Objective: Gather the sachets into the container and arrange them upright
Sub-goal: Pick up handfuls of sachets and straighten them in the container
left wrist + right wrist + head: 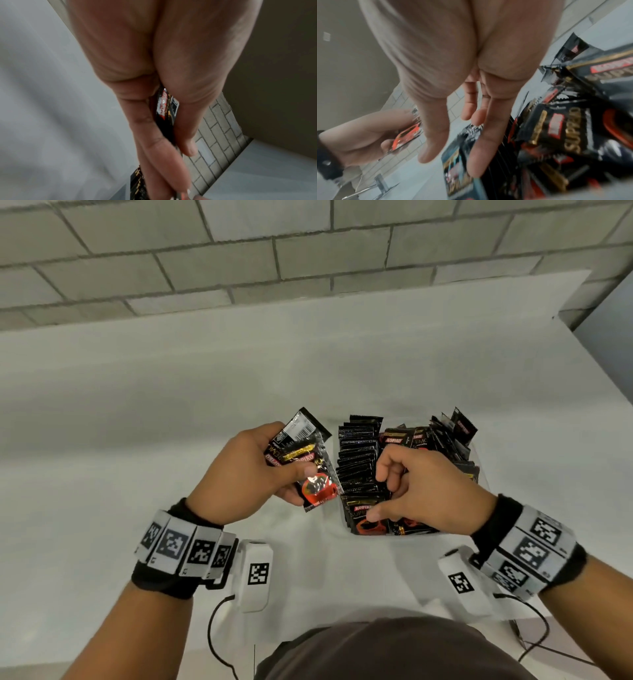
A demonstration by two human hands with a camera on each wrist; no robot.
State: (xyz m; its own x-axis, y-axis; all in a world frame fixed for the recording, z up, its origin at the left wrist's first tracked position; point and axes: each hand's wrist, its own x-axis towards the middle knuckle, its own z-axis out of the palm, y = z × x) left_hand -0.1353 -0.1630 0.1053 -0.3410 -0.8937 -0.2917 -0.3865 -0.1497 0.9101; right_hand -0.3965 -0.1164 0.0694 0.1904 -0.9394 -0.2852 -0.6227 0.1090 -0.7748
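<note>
A pale counter [171, 392] runs under a grey block wall [239, 251] across the top of the frame.

Left of centre, the left hand [239, 470] grips a small stack of sachets [310, 460], thumb across the fronts and fingers behind; the left wrist view shows them clamped flat between thumb and fingers [154, 135].

Right of centre, the clear container [478, 453] is packed with sachets: a tidy upright row [356, 453] down its left side, and a looser, leaning jumble [445, 436] toward the right.

The right hand [428, 491] hangs over the near end of the row, fingers loosely curled and holding nothing that I can see.

The step now looks like slotting the held stack in. Best done by parting the row with the right fingers to open a gap, then lowering the stack edge-first, all fronts one way, before straightening the jumble.
</note>
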